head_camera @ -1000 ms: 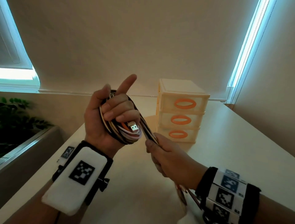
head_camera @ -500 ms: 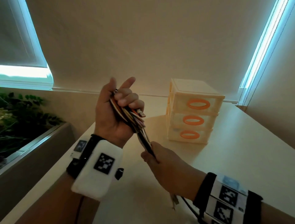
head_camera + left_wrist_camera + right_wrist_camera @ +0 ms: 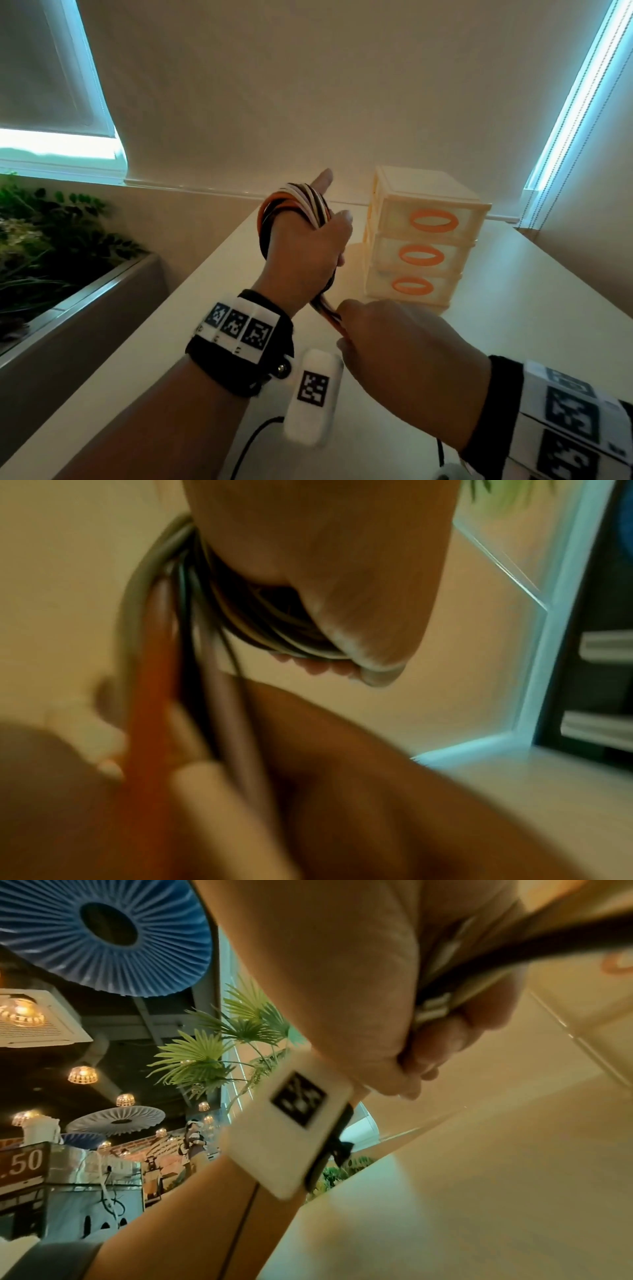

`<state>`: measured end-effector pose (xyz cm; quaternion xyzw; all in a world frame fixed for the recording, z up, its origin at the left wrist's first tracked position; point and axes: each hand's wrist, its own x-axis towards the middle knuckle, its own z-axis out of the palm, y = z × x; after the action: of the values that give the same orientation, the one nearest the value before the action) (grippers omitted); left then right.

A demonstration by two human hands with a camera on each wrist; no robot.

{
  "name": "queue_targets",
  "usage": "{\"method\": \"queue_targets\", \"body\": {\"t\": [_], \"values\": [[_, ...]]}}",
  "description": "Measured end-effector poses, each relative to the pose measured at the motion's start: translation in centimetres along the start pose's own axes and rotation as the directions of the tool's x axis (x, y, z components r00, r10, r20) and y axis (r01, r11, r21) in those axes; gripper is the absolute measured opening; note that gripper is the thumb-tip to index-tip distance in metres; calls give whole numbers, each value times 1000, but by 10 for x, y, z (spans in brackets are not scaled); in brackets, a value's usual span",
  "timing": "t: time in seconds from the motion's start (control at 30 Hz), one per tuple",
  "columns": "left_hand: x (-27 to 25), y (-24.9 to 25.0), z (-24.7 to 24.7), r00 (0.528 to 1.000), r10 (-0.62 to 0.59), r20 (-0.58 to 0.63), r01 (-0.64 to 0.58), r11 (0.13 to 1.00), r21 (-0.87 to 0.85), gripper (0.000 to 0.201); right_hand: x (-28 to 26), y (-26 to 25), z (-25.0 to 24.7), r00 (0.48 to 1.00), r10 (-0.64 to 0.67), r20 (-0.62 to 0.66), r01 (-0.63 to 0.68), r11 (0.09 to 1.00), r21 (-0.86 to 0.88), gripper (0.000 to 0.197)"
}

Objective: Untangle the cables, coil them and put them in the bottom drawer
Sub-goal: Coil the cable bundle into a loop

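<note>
A bundle of orange, white and black cables [image 3: 296, 202] is looped round my left hand [image 3: 308, 253], whose back faces me, with one finger pointing up and away. The loops show close up in the left wrist view as cables [image 3: 212, 610] under my left hand [image 3: 342, 561]. The loose strands [image 3: 327, 310] run down from the coil into my right hand [image 3: 394, 349], which grips them just below the left wrist. In the right wrist view the dark strands [image 3: 507, 950] pass through my right hand [image 3: 342, 974]. The cream drawer unit [image 3: 421, 240] stands behind, its bottom drawer [image 3: 411, 286] closed.
The pale table [image 3: 531, 342] stretches to the right and front of the drawers. A grey planter with green plants [image 3: 68, 246] borders the table's left edge. The wall with window blinds rises right behind the drawer unit.
My left hand has turned over from palm-up to back-up and moved toward the drawers, laying the strands round itself. My right hand has stayed gripping the strands just below it.
</note>
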<state>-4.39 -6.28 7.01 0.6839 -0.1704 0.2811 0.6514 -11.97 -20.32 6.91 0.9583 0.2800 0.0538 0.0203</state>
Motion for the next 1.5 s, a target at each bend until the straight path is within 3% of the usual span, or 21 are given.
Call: {"method": "queue_targets", "body": {"t": [0.1,0.2,0.33,0.47,0.57,0.7,0.83,1.0,1.1,1.3,1.43,1.5], "values": [[-3,-3,-1,997,5,76,-21,979,202,46,2,4,-12,1000,-16,-5,16,1000,-11,29],[-6,-2,1,981,-7,195,-72,917,392,30,4,11,-20,999,-24,-36,27,995,94,37],[-8,4,2,938,-105,329,-56,894,445,19,3,25,-22,988,-104,-116,126,972,200,41],[-10,7,4,885,-143,443,-25,936,351,87,3,42,-30,947,-275,-164,307,925,224,43],[-14,11,4,812,-147,564,20,974,224,111,1,52,-40,903,-354,-242,413,870,269,42],[-21,24,6,776,-63,628,88,996,-9,100,0,58,-54,879,-411,-242,474,815,334,35],[-23,29,12,740,39,672,112,977,-181,94,-2,55,-66,889,-404,-217,458,798,391,29],[-23,28,15,680,42,732,230,936,-268,70,-3,58,-73,912,-379,-157,410,828,383,37],[-26,30,17,672,15,740,329,890,-316,51,-5,61,-76,908,-383,-172,419,811,408,37],[-32,43,18,671,-49,740,462,808,-365,41,-9,60,-72,896,-364,-252,441,792,423,36],[-36,39,19,668,-58,742,485,789,-376,57,-1,68,-75,954,-230,-193,299,656,694,42],[-35,35,17,663,-47,747,492,780,-388,58,3,71,-78,959,-242,-145,270,638,721,44]]}}
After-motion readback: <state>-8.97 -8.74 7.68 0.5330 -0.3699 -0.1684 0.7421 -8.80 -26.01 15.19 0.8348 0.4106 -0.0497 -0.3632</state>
